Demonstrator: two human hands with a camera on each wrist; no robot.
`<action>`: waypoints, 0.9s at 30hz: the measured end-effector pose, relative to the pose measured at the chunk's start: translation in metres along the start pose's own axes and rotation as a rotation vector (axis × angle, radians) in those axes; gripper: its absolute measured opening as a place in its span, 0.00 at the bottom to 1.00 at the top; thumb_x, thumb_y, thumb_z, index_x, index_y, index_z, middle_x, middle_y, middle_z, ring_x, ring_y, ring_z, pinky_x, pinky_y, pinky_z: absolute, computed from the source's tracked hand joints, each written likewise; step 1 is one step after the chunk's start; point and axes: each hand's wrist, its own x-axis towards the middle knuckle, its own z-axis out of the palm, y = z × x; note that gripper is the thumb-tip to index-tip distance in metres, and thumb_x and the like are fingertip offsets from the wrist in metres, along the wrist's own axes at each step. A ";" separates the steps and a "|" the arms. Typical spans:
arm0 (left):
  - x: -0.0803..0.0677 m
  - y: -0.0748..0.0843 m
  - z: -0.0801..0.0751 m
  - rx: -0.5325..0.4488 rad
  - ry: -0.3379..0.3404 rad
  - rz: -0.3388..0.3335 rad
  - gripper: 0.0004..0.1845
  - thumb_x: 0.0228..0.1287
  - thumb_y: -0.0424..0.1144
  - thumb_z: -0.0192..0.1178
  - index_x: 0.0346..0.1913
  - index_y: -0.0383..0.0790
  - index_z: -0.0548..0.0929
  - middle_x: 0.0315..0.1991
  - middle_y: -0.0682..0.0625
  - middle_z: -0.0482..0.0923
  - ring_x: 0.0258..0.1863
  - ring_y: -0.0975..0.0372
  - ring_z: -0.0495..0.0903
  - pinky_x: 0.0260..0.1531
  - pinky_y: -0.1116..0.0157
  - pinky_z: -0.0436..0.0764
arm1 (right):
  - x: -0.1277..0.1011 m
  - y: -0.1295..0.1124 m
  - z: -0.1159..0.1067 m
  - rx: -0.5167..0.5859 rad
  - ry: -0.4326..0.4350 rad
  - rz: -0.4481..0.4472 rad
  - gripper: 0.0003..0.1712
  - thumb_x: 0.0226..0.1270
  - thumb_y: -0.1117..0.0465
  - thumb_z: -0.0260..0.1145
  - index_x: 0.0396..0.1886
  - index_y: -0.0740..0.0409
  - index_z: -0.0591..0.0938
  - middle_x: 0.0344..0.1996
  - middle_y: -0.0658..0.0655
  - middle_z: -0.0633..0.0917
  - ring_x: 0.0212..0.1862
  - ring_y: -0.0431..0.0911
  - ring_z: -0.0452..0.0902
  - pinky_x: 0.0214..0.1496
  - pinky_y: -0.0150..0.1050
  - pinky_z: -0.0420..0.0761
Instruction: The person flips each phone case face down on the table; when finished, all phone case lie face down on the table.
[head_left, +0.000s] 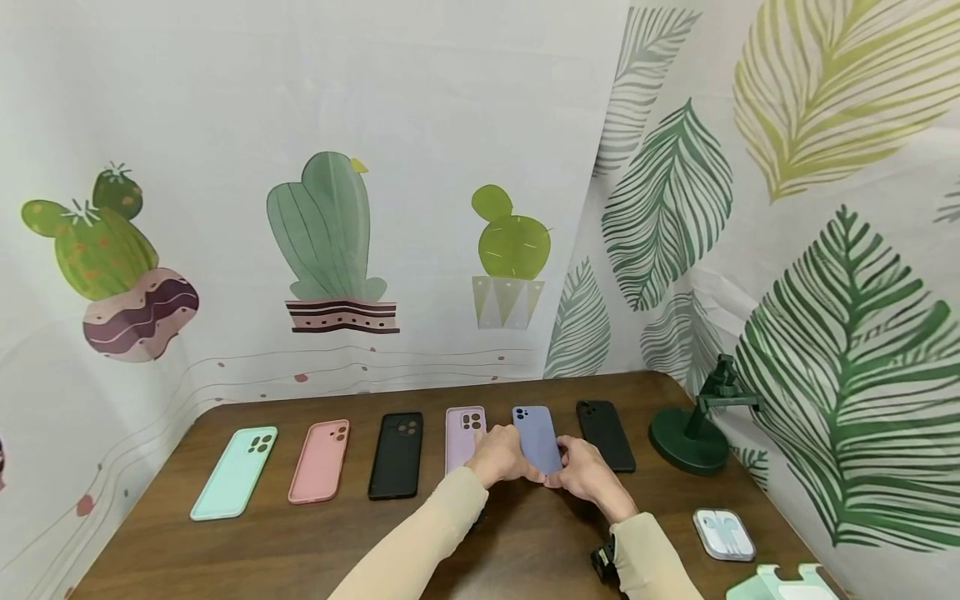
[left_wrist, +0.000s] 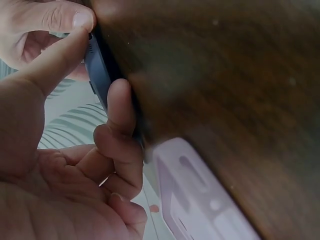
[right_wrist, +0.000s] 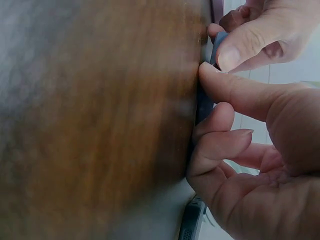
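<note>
- Earbuds box (head_left: 723,533) lies near right on the table (head_left: 300,542).
- Both hands, left hand (head_left: 501,456) and right hand (head_left: 587,471), pinch the blue phone case's (head_left: 537,437) near end, fingertips gripping its edges.
- Remaining cases stay flat in a row, left and right.

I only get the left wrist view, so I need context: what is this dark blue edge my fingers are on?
Observer: It is a blue phone case, fifth in a row of six on the wooden table; the left hand and the right hand both grip its near end.
Operator: And the pale thing beside it?
Observer: A lilac case, lying flat just left of the blue one.
Operator: Anything on the far side?
Observer: A black case lies to its right, then a green stand near the table's edge.
</note>
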 end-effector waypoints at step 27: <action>-0.016 -0.011 -0.006 -0.069 0.048 0.091 0.35 0.37 0.60 0.82 0.45 0.39 0.84 0.35 0.50 0.86 0.32 0.59 0.81 0.36 0.62 0.77 | -0.012 -0.010 -0.002 -0.036 0.024 -0.003 0.48 0.51 0.55 0.81 0.69 0.70 0.71 0.38 0.57 0.80 0.41 0.47 0.73 0.47 0.43 0.77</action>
